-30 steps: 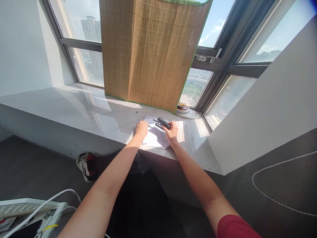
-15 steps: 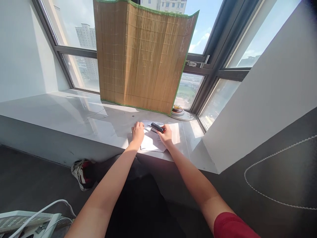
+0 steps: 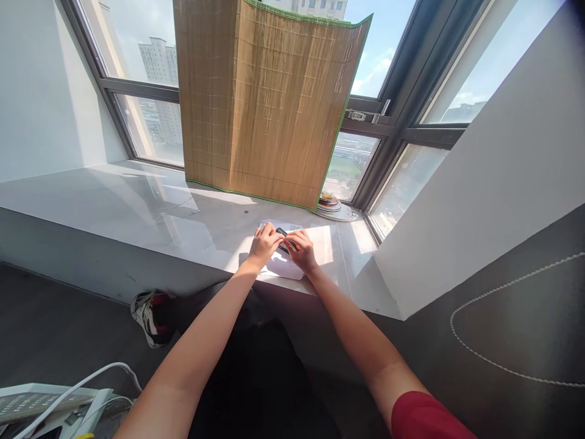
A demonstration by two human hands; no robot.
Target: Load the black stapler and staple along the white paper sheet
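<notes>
White sheets of paper [image 3: 287, 268] lie near the front edge of a white window sill [image 3: 137, 207]. A black stapler [image 3: 287, 239] sits over the paper, between my two hands. My right hand [image 3: 301, 251] is curled around the stapler from the right. My left hand [image 3: 264, 244] has its fingers bent on the stapler's left end and on the paper beneath it. The two hands almost touch.
A bamboo mat [image 3: 265, 103] stands against the window behind the paper. A small stack of plates [image 3: 331, 204] sits at the sill's back right. A sneaker [image 3: 148, 314] lies on the dark floor, and white cables [image 3: 68, 390] and devices are at lower left.
My left hand slid right from the paper's left edge to meet the stapler. The stapler came down lower over the paper, held closer between both hands.
</notes>
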